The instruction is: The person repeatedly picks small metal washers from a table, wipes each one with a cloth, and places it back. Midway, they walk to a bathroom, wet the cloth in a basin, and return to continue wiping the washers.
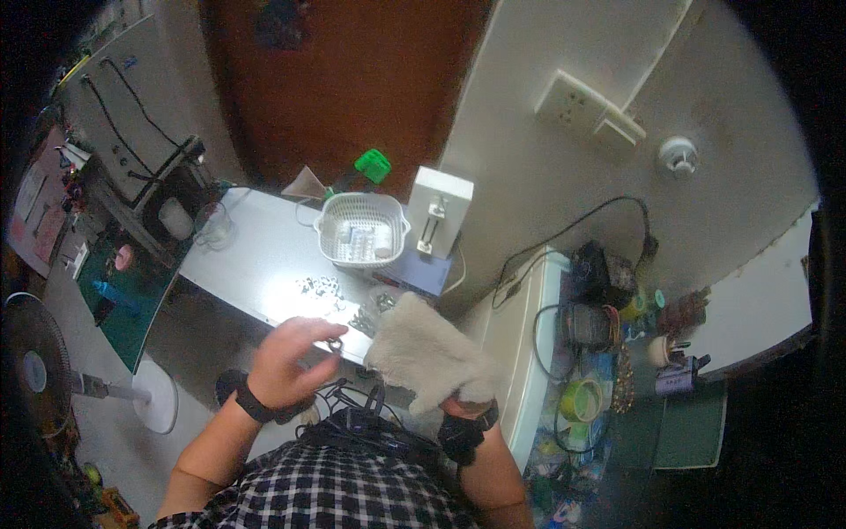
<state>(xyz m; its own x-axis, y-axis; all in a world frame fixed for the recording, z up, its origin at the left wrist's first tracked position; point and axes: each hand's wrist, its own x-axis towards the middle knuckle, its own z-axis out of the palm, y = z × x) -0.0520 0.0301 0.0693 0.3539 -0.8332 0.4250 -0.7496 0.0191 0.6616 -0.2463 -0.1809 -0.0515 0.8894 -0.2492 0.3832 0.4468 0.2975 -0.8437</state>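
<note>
My left hand (289, 360) is above the near edge of the white table (236, 256). Thumb and fingers pinch a small dark metal piece (335, 344), ring-like, though too small to make out fully. A beige fluffy cloth (423, 339) covers my right hand (471, 407), so only the part near the wrist shows and the fingers are hidden. Beside the cloth, a cluster of small metal parts (363, 319) lies on the table. Farther back, more small shiny pieces (322, 289) are scattered under a bright glare.
A white plastic basket (328, 250) holding pale packs stands at the back, beside a white upright device (451, 198). A clear cup (214, 234) is at the table's left. A fan (37, 370) stands far left. Tape rolls (582, 401) and cables crowd the right side.
</note>
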